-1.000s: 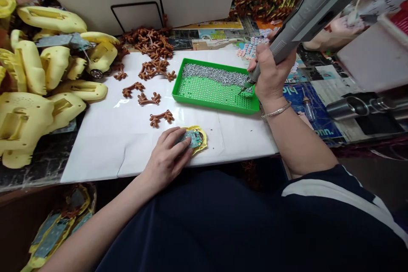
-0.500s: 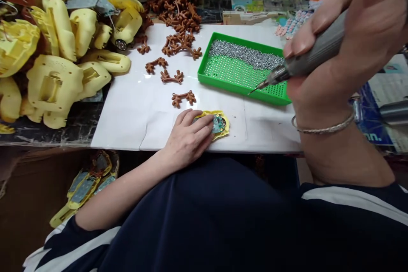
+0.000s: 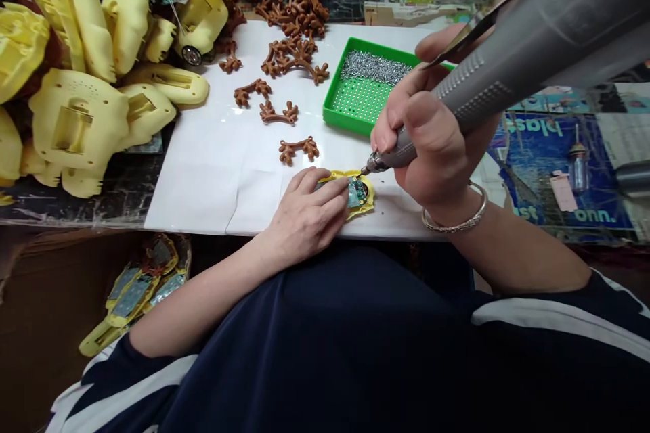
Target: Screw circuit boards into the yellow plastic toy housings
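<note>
My right hand [image 3: 431, 149] is wrapped round a grey electric screwdriver [image 3: 538, 47], which slants down to the left. The screwdriver's tip is at the upper edge of a green circuit board [image 3: 360, 193]; whether a screw sits under it is too small to tell. The board lies inside a small yellow plastic shell [image 3: 372, 204], flat on the white work surface. My left hand [image 3: 305, 213] holds the shell down from the left, its fingers over the shell and covering much of it.
Behind the shell stands a green perforated tray [image 3: 332, 108] with many small silver screws [image 3: 373, 67]. Brown antler-shaped parts [image 3: 298, 149] lie to the left of it, piled at the back. Yellow toy bodies [image 3: 76, 122] are heaped at far left. More yellow shells [image 3: 132, 294] sit in a box below.
My right hand has brought the screwdriver down and left, from over the tray to the circuit board. My left hand stays on the shell. The view has shifted slightly.
</note>
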